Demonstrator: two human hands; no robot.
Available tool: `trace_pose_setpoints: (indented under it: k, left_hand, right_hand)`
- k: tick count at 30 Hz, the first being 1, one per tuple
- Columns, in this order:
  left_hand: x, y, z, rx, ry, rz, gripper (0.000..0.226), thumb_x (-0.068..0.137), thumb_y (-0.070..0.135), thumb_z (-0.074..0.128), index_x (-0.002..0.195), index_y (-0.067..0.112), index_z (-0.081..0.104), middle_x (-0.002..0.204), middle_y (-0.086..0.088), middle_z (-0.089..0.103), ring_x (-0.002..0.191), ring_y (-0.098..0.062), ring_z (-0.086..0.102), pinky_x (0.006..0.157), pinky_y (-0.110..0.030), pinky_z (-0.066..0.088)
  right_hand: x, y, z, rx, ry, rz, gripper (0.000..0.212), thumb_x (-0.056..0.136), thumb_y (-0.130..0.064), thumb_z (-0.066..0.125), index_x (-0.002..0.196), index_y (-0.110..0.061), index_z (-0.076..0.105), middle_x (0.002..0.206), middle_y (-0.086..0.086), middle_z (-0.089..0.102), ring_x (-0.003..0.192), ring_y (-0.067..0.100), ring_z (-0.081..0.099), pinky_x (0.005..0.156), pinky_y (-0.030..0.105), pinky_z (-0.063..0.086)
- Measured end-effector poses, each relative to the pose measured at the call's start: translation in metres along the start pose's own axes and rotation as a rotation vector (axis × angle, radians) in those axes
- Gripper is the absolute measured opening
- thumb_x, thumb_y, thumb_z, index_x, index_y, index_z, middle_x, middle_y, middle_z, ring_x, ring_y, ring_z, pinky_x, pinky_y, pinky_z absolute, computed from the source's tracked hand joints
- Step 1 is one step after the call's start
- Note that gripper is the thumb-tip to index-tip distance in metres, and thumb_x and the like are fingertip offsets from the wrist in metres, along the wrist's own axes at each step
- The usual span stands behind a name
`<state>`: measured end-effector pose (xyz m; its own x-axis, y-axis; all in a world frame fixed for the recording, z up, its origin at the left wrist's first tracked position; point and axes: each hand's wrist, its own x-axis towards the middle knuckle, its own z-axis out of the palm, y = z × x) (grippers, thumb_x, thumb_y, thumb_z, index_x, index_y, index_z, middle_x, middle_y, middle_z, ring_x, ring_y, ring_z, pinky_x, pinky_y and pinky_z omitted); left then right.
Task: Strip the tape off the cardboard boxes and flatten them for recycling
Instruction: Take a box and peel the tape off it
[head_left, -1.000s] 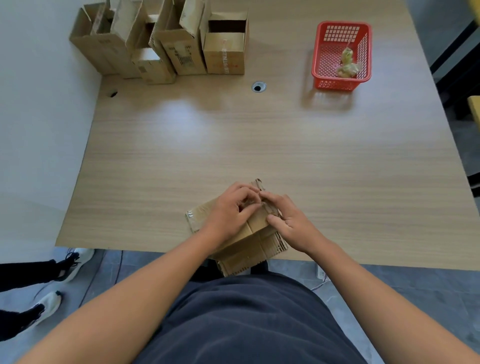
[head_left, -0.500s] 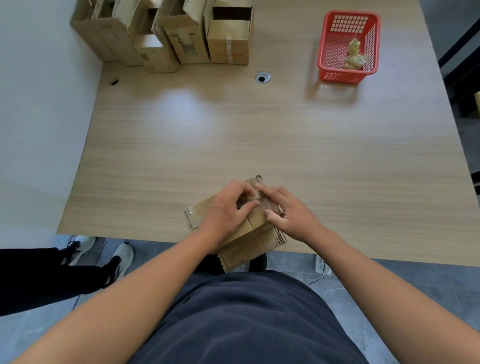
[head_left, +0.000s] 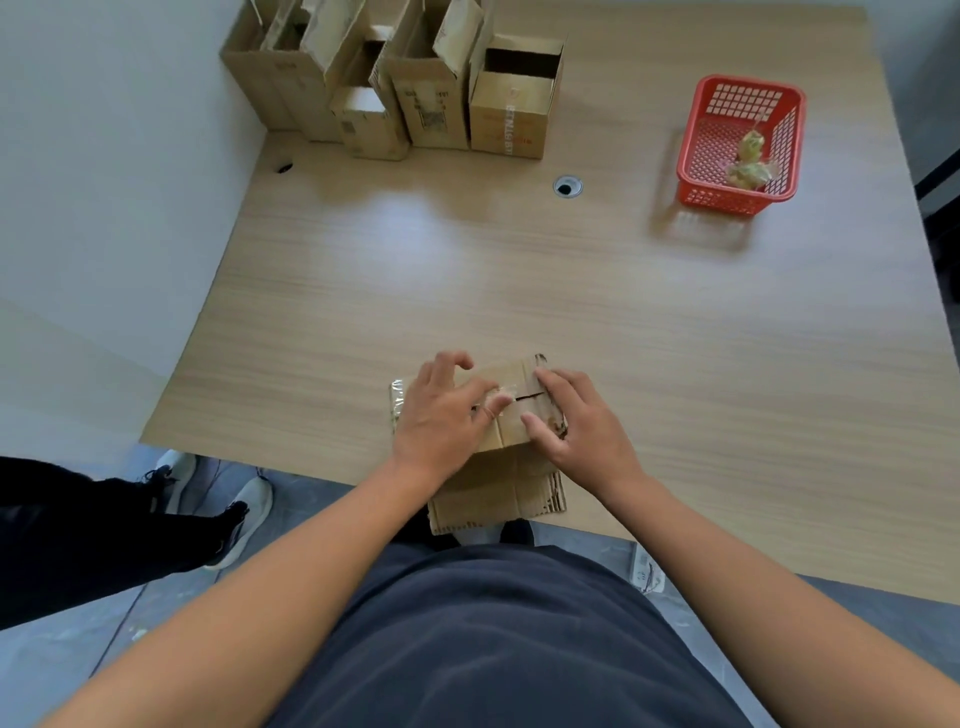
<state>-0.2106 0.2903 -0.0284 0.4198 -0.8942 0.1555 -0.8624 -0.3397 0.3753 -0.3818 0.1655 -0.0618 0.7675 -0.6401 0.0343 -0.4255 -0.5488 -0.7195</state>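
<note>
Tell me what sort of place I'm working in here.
Likely an office or workroom: a wood-grain desk with a cable grommet, and open cardboard boxes lined up at its far edge.

Soft daylight, tabletop glare, wide-angle bowing
</note>
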Motion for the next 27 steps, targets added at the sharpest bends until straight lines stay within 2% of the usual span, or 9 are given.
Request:
trace_pose_setpoints:
  k: [3,7,11,14,17,18,21,23,27]
  left_hand:
    - [-0.001,-0.006,-0.003,0.049,-0.068,0.074,0.055,0.096,0.061,0.048,0.122,0.020,0.071,0.106,-0.005,0.050,0.092,-0.021,0.050,0.076,-0.036,0.050]
    - [-0.002,-0.008,-0.004,-0.091,-0.089,0.065,0.046,0.099,0.041,0.055,0.136,0.015,0.063,0.101,-0.005,0.063,0.090,-0.020,0.055,0.076,-0.030,0.045]
    - [0.003,-0.010,-0.002,-0.182,-0.051,0.030,0.022,0.101,0.024,0.058,0.113,0.014,0.073,0.097,-0.001,0.070,0.091,-0.018,0.057,0.078,-0.033,0.048]
    - [0.012,-0.015,-0.003,-0.244,-0.162,-0.093,0.045,0.104,0.048,0.039,0.102,0.015,0.069,0.094,0.002,0.067,0.091,-0.015,0.053,0.082,-0.038,0.046]
    - [0.024,-0.021,-0.006,-0.289,-0.244,-0.081,0.080,0.096,0.076,0.016,0.100,0.017,0.070,0.097,0.003,0.063,0.095,-0.013,0.049,0.081,-0.030,0.036]
    - [0.029,-0.023,-0.006,-0.285,-0.263,-0.073,0.080,0.094,0.079,0.019,0.106,0.019,0.070,0.104,0.004,0.062,0.102,-0.012,0.048,0.085,-0.029,0.036]
    - [0.045,-0.024,0.000,-0.165,-0.230,-0.069,0.058,0.086,0.069,0.057,0.125,0.027,0.067,0.124,0.005,0.048,0.116,-0.014,0.046,0.100,-0.034,0.043]
    - [0.054,-0.019,0.002,-0.137,-0.098,-0.156,0.053,0.082,0.059,0.072,0.123,0.026,0.069,0.121,0.005,0.042,0.110,-0.014,0.048,0.092,-0.031,0.048]
    - [0.063,-0.007,0.002,-0.102,0.029,-0.161,0.047,0.084,0.044,0.079,0.122,0.019,0.069,0.106,0.000,0.064,0.102,-0.022,0.059,0.087,-0.040,0.051]
  right_hand:
    - [0.010,0.006,-0.005,0.042,-0.157,-0.045,0.079,0.087,-0.063,0.062,0.148,-0.019,0.039,0.155,-0.006,0.028,0.141,0.015,0.037,0.108,0.042,0.047]
    - [0.023,0.015,-0.014,0.053,-0.314,-0.115,0.097,0.077,-0.079,0.063,0.147,-0.023,0.029,0.163,-0.009,0.016,0.145,0.009,0.025,0.113,0.042,0.039]
    - [0.033,0.016,-0.015,-0.013,-0.378,-0.137,0.110,0.071,-0.090,0.060,0.156,-0.030,0.024,0.160,-0.012,0.012,0.145,0.013,0.028,0.110,0.048,0.046]
    - [0.034,0.016,-0.013,-0.067,-0.327,-0.154,0.114,0.069,-0.093,0.056,0.159,-0.027,0.031,0.155,-0.007,0.018,0.143,0.015,0.031,0.109,0.047,0.048]
    - [0.036,0.013,-0.009,-0.075,-0.236,-0.152,0.114,0.070,-0.092,0.055,0.157,-0.019,0.039,0.151,-0.001,0.026,0.139,0.018,0.036,0.110,0.044,0.047]
    - [0.038,0.011,-0.008,-0.082,-0.200,-0.148,0.113,0.072,-0.089,0.056,0.156,-0.016,0.040,0.151,0.003,0.028,0.138,0.021,0.038,0.111,0.044,0.046]
    - [0.048,0.007,-0.002,-0.084,-0.102,-0.096,0.110,0.073,-0.079,0.063,0.155,-0.008,0.042,0.149,0.011,0.031,0.138,0.027,0.039,0.114,0.046,0.044]
    - [0.056,0.004,0.002,-0.089,-0.072,-0.069,0.109,0.073,-0.076,0.066,0.154,-0.007,0.042,0.148,0.010,0.031,0.138,0.027,0.038,0.114,0.044,0.044]
    - [0.063,0.001,0.008,-0.067,-0.072,-0.030,0.108,0.073,-0.073,0.069,0.156,-0.012,0.039,0.148,0.005,0.027,0.139,0.025,0.037,0.114,0.045,0.043]
